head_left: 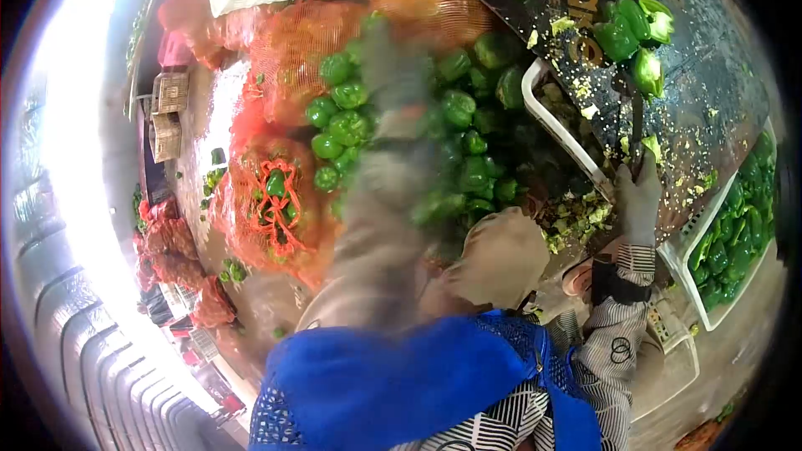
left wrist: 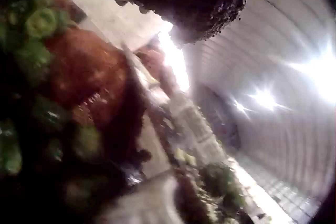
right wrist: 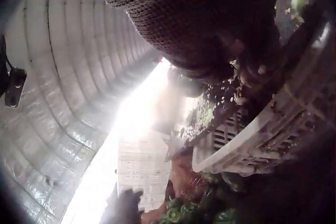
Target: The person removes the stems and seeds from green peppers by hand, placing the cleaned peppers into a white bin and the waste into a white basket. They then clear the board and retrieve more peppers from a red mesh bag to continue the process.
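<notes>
A: Two hands, two places at once: what does each hold?

B: Your right hand point(head_left: 639, 200) grasps what looks like a dark knife point(head_left: 637, 121) over the near side of the black worktop point(head_left: 714, 67), point toward the cut bell peppers point(head_left: 649, 75) lying farther up it. Your left hand point(head_left: 391, 58) is a blur above the whole bell peppers point(head_left: 347, 128) heaped to the worktop's left; whether it is grasping one or released, you cannot tell from these views.

A: Where does the danger lie?

B: With the blade, most likely. Should you bring a pepper across to the worktop with the knife raised, your left fingers could meet the edge. Pale scraps point(head_left: 590, 111) litter a surface that looks damp, so a pepper set there could skid mid-cut.

A: And around the worktop?

B: On its left, the heap looks loosely stacked; tug a low pepper and its neighbours could tumble. At its left edge, the raised rim of a pale crate point(head_left: 571, 149) could snag your left sleeve point(head_left: 380, 200) on the way over. On its right, a white crate point(head_left: 687, 282) full of green peppers stands near your right sleeve point(head_left: 614, 351); a wide elbow could spill some.
</notes>
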### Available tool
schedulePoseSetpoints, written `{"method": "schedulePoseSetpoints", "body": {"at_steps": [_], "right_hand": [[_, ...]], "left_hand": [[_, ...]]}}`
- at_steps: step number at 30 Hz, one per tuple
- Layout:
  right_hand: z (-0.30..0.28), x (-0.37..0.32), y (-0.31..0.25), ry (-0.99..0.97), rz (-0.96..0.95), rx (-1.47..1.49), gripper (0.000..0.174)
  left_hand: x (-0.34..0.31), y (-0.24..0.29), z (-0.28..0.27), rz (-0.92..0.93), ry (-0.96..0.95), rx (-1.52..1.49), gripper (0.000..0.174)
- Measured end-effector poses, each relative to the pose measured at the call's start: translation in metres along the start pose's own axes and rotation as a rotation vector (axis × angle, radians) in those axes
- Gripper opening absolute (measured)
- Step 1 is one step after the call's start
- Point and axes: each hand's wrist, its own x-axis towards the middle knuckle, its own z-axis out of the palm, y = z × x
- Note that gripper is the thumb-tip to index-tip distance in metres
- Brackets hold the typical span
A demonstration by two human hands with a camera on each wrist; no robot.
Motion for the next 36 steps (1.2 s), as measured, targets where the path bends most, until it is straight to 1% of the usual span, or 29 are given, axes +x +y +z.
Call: {"method": "schedulePoseSetpoints", "body": {"at_steps": [1,2,3,4,5,6,7,8,10,11,12,14,15,16,17,18,19,20,22,23,25,26,28,29,30,32,33,35,36], "right_hand": [[0.0,0.001,0.004,0.001,0.001,0.0,0.038],[0.0,0.0,0.008,-0.018,0.021,0.05,0.037],[-0.001,-0.002,0.012,-0.035,0.044,0.097,0.036],[-0.002,-0.006,0.015,-0.027,0.048,0.092,0.036],[-0.003,-0.01,0.017,-0.018,0.071,0.208,0.034],[-0.004,-0.015,0.022,-0.008,0.094,0.324,0.033],[-0.006,-0.016,0.025,0.012,0.043,0.205,0.03],[-0.009,-0.021,0.027,0.025,0.048,0.204,0.03],[-0.016,-0.034,0.017,-0.046,0.226,0.33,0.029],[-0.016,-0.043,0.012,-0.007,0.188,0.329,0.035],[-0.015,-0.046,0.015,0.009,0.187,0.333,0.035],[-0.011,-0.052,0.031,0.026,0.156,0.275,0.044],[-0.008,-0.059,0.02,0.15,0.069,0.206,0.054],[0.0,-0.054,0.07,0.171,-0.163,-0.042,0.057],[-0.023,-0.058,0.009,-0.106,0.227,-0.044,0.057],[-0.009,-0.06,0.034,0.012,0.086,0.021,0.052],[-0.013,-0.059,0.013,-0.007,0.013,0.08,0.047],[-0.012,-0.057,0.002,-0.019,0.035,0.1,0.045],[-0.02,-0.056,-0.031,0.041,-0.121,0.03,0.044],[-0.018,-0.053,-0.034,0.066,-0.166,0.079,0.041],[-0.017,-0.045,-0.043,0.121,-0.271,0.107,0.038],[-0.023,-0.042,-0.051,0.078,-0.271,0.133,0.037],[-0.028,-0.036,-0.062,-0.033,-0.144,0.077,0.037],[-0.038,-0.036,-0.082,-0.093,-0.067,-0.019,0.034],[-0.036,-0.034,-0.076,-0.091,-0.063,-0.017,0.034],[-0.026,-0.027,-0.064,-0.102,-0.145,-0.071,0.034],[-0.023,-0.025,-0.06,-0.136,-0.103,-0.128,0.038],[-0.018,-0.026,-0.056,-0.101,-0.157,-0.165,0.04],[-0.017,-0.028,-0.055,-0.064,-0.21,-0.203,0.042]], "left_hand": [[-0.002,-0.044,-0.022,-0.093,-0.121,0.081,0.04],[-0.017,-0.11,-0.031,-0.054,-0.149,0.23,0.039],[-0.03,-0.134,-0.043,-0.326,-0.273,0.391,0.051],[-0.041,-0.144,-0.056,-0.596,-0.397,0.546,0.064],[-0.041,-0.141,-0.068,-0.589,-0.402,0.536,0.064],[-0.038,-0.137,-0.08,-0.661,-0.587,0.557,0.071],[-0.034,-0.136,-0.086,-0.729,-0.773,0.577,0.078],[-0.029,-0.14,-0.085,-0.718,-0.779,0.57,0.078],[-0.022,-0.16,-0.081,-0.901,-1.194,0.018,0.083],[-0.051,-0.198,-0.072,-0.56,-0.865,0.251,0.083],[-0.068,-0.236,-0.061,-0.545,-0.865,0.243,0.083],[-0.076,-0.193,-0.071,-0.355,-0.705,0.242,0.088],[-0.072,-0.159,-0.073,-0.32,-0.719,0.208,0.088],[-0.066,-0.118,-0.077,-0.36,-0.696,0.083,0.088],[-0.056,-0.08,-0.075,-0.41,-0.674,-0.035,0.088],[-0.048,-0.043,-0.063,-0.386,-0.696,-0.064,0.088],[-0.045,-0.003,-0.052,-0.258,-0.665,-0.154,0.084],[-0.041,0.039,-0.043,-0.133,-0.622,-0.241,0.08],[-0.032,0.115,-0.024,-0.122,-0.769,-0.499,0.086],[-0.037,0.134,-0.005,-0.102,-0.774,-0.511,0.086],[-0.047,0.159,0.029,-0.06,-0.956,-0.838,0.098],[-0.051,0.165,0.037,-0.047,-0.964,-0.849,0.098],[-0.055,0.178,0.048,0.357,-0.757,-0.337,0.109],[-0.057,0.181,0.053,0.364,-0.762,-0.341,0.109],[-0.059,0.182,0.057,0.378,-0.781,-0.312,0.113],[-0.058,0.187,0.057,0.399,-0.814,-0.25,0.121],[-0.057,0.188,0.055,0.399,-0.813,-0.247,0.121],[-0.048,0.205,0.036,0.248,-0.916,-0.245,0.12],[-0.052,0.2,0.044,0.25,-0.917,-0.245,0.12]]}}
